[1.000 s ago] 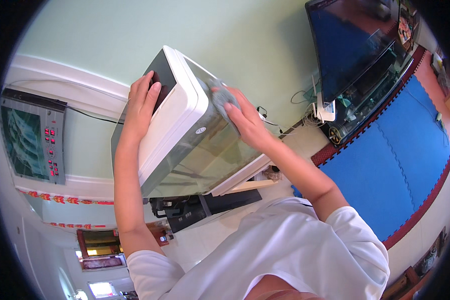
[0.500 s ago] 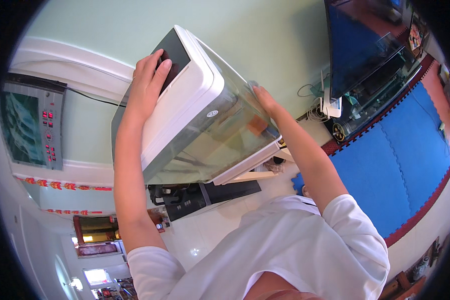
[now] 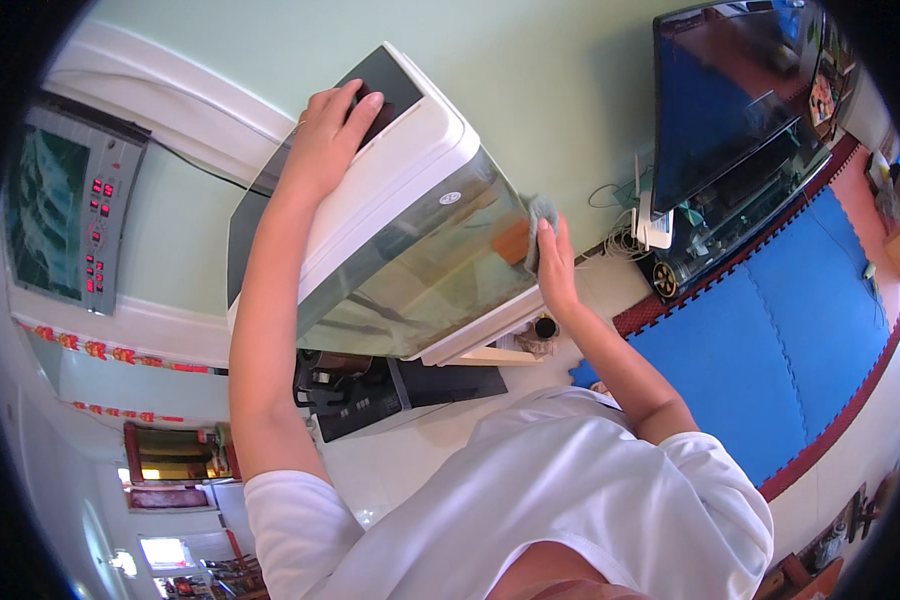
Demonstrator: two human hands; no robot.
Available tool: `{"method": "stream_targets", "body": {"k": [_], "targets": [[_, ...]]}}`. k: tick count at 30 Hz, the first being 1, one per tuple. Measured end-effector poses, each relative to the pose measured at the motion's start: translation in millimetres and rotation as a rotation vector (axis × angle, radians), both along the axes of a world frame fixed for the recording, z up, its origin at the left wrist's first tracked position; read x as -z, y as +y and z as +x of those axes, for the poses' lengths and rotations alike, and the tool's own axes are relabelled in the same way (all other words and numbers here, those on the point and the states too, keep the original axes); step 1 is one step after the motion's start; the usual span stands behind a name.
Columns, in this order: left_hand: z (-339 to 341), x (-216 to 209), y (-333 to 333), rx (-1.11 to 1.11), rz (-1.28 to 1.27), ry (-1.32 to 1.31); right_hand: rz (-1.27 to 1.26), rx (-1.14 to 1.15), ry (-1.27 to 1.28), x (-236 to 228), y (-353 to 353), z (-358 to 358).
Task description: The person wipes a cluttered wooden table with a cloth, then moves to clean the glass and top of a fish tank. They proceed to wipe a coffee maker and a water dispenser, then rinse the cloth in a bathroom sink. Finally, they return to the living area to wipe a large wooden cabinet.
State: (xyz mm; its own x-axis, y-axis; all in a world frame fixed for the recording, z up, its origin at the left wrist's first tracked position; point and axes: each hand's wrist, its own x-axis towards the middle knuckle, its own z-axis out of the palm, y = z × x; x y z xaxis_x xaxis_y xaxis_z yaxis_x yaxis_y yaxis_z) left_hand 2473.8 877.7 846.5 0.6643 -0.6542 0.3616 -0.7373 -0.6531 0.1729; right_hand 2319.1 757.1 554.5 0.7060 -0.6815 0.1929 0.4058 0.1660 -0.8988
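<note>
A fish tank (image 3: 420, 255) with glass walls and a white lid stands against the wall, tilted in view. My left hand (image 3: 328, 138) lies on top of the lid, thumb and fingers apart, fingertips over its dark panel (image 3: 390, 78). At the tank's right end, my right hand (image 3: 558, 262) presses a grey-green cloth (image 3: 536, 232) to the glass; the palm side is partly hidden. Inside the tank an orange block (image 3: 512, 241) shows through the front pane, along with dark branch-like shapes.
A television (image 3: 730, 110) and a glass-shelved stand are at the right, beside a white router (image 3: 654, 225) with tangled cables. Blue foam mats (image 3: 730, 350) cover the floor there. Below the tank is a black appliance (image 3: 410, 395); a control panel with red digits (image 3: 70, 210) hangs at left.
My right hand has come toward me around the tank's right end, and the cloth now shows clearly. My left hand stays on the lid. The view has shifted slightly.
</note>
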Motion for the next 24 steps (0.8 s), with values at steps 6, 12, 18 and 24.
{"method": "stream_targets", "body": {"k": [6,12,18,24], "targets": [[-6.5,1.4,2.6,-0.023,0.03,-0.077,-0.368,0.25,-0.382,-127.3,7.0,23.1],[-30.2,-17.6,-4.3,-0.119,0.263,-0.201,-0.787,0.597,-0.327,-93.9,28.0,21.9],[-107.2,-53.2,34.9,-0.033,0.264,-0.318,-0.888,0.547,-0.279,-56.2,30.2,15.7],[-139.3,-24.3,141.8,-0.05,-0.378,-0.455,-0.746,0.795,-0.285,-113.2,37.6,28.1]]}}
